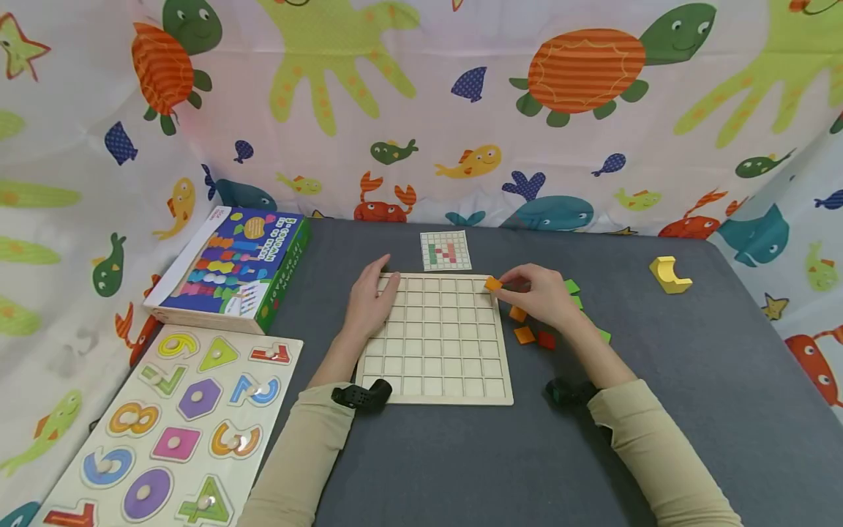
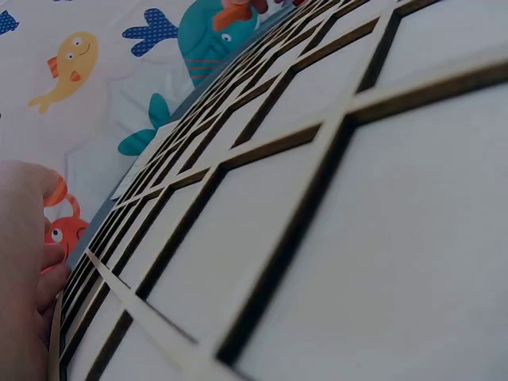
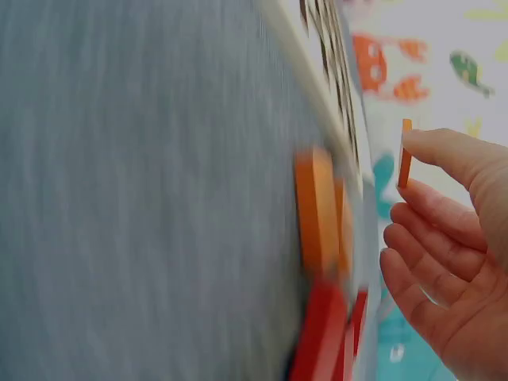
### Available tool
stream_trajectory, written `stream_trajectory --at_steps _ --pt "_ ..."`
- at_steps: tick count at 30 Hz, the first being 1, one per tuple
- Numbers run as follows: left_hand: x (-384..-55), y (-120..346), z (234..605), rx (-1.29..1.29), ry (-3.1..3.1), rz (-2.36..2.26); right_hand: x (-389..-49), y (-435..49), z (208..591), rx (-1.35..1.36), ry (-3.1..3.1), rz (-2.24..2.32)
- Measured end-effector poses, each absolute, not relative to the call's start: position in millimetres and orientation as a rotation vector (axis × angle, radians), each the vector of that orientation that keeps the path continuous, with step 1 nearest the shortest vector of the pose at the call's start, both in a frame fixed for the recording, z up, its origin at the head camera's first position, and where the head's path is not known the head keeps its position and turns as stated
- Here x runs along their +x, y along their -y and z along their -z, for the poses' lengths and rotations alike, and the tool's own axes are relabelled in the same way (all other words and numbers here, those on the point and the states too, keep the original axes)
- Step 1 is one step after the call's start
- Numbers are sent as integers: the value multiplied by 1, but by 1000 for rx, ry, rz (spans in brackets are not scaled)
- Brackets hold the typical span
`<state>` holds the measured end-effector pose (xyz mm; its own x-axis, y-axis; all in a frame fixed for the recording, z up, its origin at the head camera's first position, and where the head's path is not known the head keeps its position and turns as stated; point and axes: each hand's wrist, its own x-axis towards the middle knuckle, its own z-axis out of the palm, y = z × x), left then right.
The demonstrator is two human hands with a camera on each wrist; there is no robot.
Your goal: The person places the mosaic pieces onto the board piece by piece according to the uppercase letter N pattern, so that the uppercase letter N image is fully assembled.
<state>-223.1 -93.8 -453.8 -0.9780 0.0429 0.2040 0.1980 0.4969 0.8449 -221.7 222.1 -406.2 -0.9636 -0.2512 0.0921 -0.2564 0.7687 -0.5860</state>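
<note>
A pale wooden grid board (image 1: pixel 435 340) lies on the dark grey table with its square cells facing up. My left hand (image 1: pixel 369 301) rests along the board's upper left edge, fingers fairly straight. Between thumb and forefinger, my right hand (image 1: pixel 543 294) pinches a small orange square tile (image 1: pixel 492 283) at the board's upper right corner. The right wrist view shows this tile (image 3: pixel 406 154) edge-on, held clear of the table. Loose orange tiles (image 1: pixel 524 335), a red tile (image 1: pixel 546 339) and several green tiles (image 1: pixel 571 286) lie right of the board, some partly hidden by the right hand and arm.
Behind the board lies a small pattern card (image 1: pixel 446 251) with coloured squares. A game box (image 1: pixel 230 263) and a number-and-shape puzzle board (image 1: pixel 214 351) occupy the left side. A yellow curved block (image 1: pixel 670 275) stands at the far right. A printed cloth hangs behind the table.
</note>
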Motion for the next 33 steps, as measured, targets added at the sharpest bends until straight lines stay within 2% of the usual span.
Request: stream_trajectory --at_steps 9,25,33 --pt "-225 89 455 -207 2564 1512 -209 -177 408 740 2940 -973" --pt "-221 91 453 -145 2634 1433 -205 -164 409 829 2976 -860" --pt "-221 92 456 -206 2608 1400 -205 -167 412 866 2950 -886"
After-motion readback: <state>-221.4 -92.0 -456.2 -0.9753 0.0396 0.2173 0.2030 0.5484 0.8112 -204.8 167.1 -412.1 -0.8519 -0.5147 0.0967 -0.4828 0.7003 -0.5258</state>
